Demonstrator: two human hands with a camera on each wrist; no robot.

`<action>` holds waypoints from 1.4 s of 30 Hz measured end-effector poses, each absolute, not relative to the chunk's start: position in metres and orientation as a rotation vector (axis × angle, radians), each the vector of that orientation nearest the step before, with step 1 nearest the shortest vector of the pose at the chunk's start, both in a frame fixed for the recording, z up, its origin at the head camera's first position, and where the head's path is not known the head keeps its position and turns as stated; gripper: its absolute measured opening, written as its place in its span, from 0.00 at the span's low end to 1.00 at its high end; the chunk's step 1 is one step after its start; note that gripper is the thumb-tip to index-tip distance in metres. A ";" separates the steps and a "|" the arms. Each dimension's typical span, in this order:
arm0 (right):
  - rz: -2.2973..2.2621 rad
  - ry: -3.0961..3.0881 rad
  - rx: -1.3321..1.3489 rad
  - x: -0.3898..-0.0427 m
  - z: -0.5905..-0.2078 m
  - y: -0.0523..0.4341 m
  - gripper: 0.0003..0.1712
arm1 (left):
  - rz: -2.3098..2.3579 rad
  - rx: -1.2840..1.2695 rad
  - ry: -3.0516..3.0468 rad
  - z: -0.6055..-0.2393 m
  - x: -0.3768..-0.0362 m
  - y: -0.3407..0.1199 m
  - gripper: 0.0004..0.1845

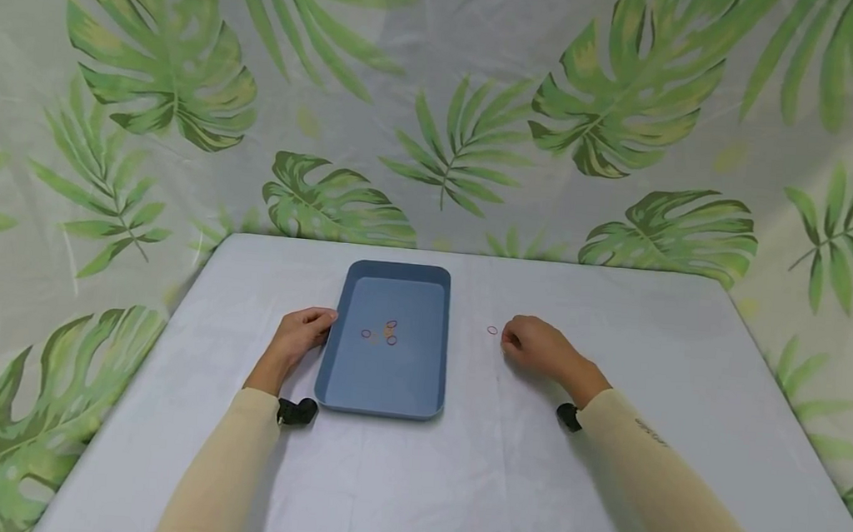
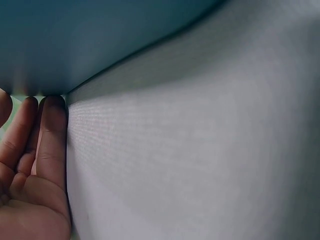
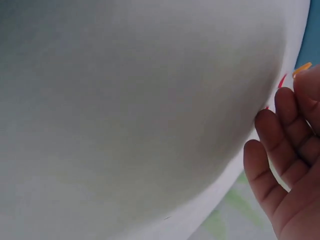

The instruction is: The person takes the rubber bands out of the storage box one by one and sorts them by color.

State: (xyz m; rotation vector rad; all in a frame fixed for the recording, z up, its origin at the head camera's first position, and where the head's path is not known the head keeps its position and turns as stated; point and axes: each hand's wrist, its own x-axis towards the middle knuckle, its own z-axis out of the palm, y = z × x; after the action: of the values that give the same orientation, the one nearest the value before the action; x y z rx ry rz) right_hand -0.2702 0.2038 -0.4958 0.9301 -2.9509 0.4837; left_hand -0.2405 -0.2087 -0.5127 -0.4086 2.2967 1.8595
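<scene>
Red rubber band [image 1: 492, 330]: one small loop, flat on the table [image 1: 605, 480], well to the right of the tray and just left of the right hand's fingertips. In the right wrist view a red sliver and an orange one show at the fingertips, too blurred to tell touching from apart.

Right hand [image 1: 536, 347]: resting on the table, knuckles up, fingers loosely curled toward the band; it holds nothing that can be seen. In the right wrist view the fingers [image 3: 272, 135] lie bent and relaxed.

Tray [image 1: 417, 382]: blue, rectangular, shallow, rounded corners, set lengthwise at the table's middle. Contents: a small cluster of bands [image 1: 384, 333], red, purple and orange, lying near its centre.

Left hand [image 1: 302, 333]: at the tray's left rim, fingertips touching the edge; fingers relaxed, not wrapped round it. The left wrist view shows straight fingers [image 2: 52, 145] laid against the tray's blue side [image 2: 100, 40].

Table: covered in a pale grey-white cloth.

Sleeves [image 1: 230, 468]: cream, on both arms, with a black strap at each wrist.

Backdrop [image 1: 170, 87]: pale sheet printed with large green leaves.
</scene>
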 end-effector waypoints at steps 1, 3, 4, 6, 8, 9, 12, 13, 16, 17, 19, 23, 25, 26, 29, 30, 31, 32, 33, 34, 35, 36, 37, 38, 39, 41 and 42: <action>0.452 -2.948 0.946 -0.269 -0.495 0.201 0.07 | 1.860 -0.411 2.296 -0.513 -0.240 -0.209 0.23; 0.400 -2.937 0.972 -0.267 -0.494 0.196 0.07 | 1.860 -0.413 2.300 -0.513 -0.240 -0.209 0.23; 0.386 -2.931 0.980 -0.267 -0.494 0.193 0.08 | 1.857 -0.411 2.305 -0.513 -0.240 -0.209 0.23; 0.373 -2.915 0.999 -0.265 -0.493 0.190 0.09 | 1.859 -0.405 2.309 -0.514 -0.241 -0.209 0.23; 0.372 -2.913 1.003 -0.265 -0.492 0.187 0.10 | 1.854 -0.399 2.314 -0.514 -0.241 -0.208 0.23; 0.371 -2.915 1.001 -0.265 -0.493 0.185 0.10 | 1.854 -0.397 2.313 -0.514 -0.241 -0.208 0.23; 0.358 -2.922 0.993 -0.266 -0.495 0.184 0.08 | 1.856 -0.394 2.308 -0.513 -0.241 -0.208 0.24; 0.354 -2.921 0.991 -0.266 -0.495 0.183 0.08 | 1.855 -0.394 2.307 -0.513 -0.241 -0.209 0.24; 0.343 -2.907 0.997 -0.267 -0.497 0.183 0.07 | 1.858 -0.390 2.305 -0.513 -0.241 -0.208 0.24; 0.344 -2.902 1.001 -0.267 -0.497 0.183 0.08 | 1.857 -0.388 2.307 -0.513 -0.241 -0.208 0.24; 0.344 -2.893 1.003 -0.267 -0.498 0.183 0.08 | 1.863 -0.391 2.306 -0.513 -0.241 -0.208 0.24; 0.329 -2.885 1.005 -0.267 -0.498 0.182 0.07 | 1.871 -0.396 2.303 -0.514 -0.241 -0.209 0.24; 0.324 -2.882 1.012 -0.266 -0.497 0.182 0.07 | 1.873 -0.395 2.300 -0.515 -0.241 -0.209 0.24; 0.328 -2.884 1.014 -0.265 -0.496 0.183 0.08 | 1.872 -0.392 2.299 -0.515 -0.241 -0.209 0.24; 0.363 -2.887 1.028 -0.265 -0.494 0.184 0.08 | 1.871 -0.383 2.299 -0.515 -0.242 -0.209 0.25; 0.381 -2.892 1.028 -0.265 -0.493 0.184 0.08 | 1.870 -0.380 2.299 -0.515 -0.243 -0.209 0.25; 0.403 -2.905 1.024 -0.265 -0.492 0.184 0.08 | 1.872 -0.380 2.298 -0.515 -0.243 -0.209 0.25; 0.427 -2.921 1.018 -0.266 -0.491 0.185 0.07 | 1.872 -0.379 2.299 -0.514 -0.243 -0.209 0.25; 0.457 -2.933 1.013 -0.266 -0.490 0.185 0.07 | 1.875 -0.381 2.298 -0.514 -0.244 -0.209 0.24; 0.487 -2.945 1.008 -0.267 -0.488 0.184 0.06 | 1.876 -0.382 2.296 -0.514 -0.244 -0.209 0.24; 0.531 -2.961 0.994 -0.268 -0.487 0.184 0.05 | 1.875 -0.385 2.297 -0.514 -0.244 -0.209 0.24; 0.575 -2.972 0.983 -0.269 -0.485 0.183 0.05 | 1.876 -0.387 2.296 -0.514 -0.244 -0.209 0.24; 0.627 -2.977 0.977 -0.270 -0.483 0.181 0.05 | 1.877 -0.392 2.293 -0.514 -0.244 -0.209 0.23; 0.685 -2.974 0.977 -0.271 -0.481 0.180 0.04 | 1.874 -0.395 2.292 -0.514 -0.244 -0.209 0.23; 0.744 -2.964 0.982 -0.272 -0.480 0.177 0.05 | 1.870 -0.395 2.293 -0.514 -0.244 -0.209 0.23; 0.852 -2.946 0.988 -0.273 -0.476 0.172 0.06 | 1.868 -0.400 2.291 -0.515 -0.243 -0.209 0.24; 0.891 -2.933 1.000 -0.273 -0.475 0.169 0.07 | 1.873 -0.404 2.287 -0.515 -0.243 -0.209 0.23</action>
State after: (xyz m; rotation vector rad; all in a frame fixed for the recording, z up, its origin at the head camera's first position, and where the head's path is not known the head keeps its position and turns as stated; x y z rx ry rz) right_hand -0.2730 0.1690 -0.4749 0.9996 -2.9326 0.8908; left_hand -0.2426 -0.2089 -0.5146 -0.4037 2.2866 1.8726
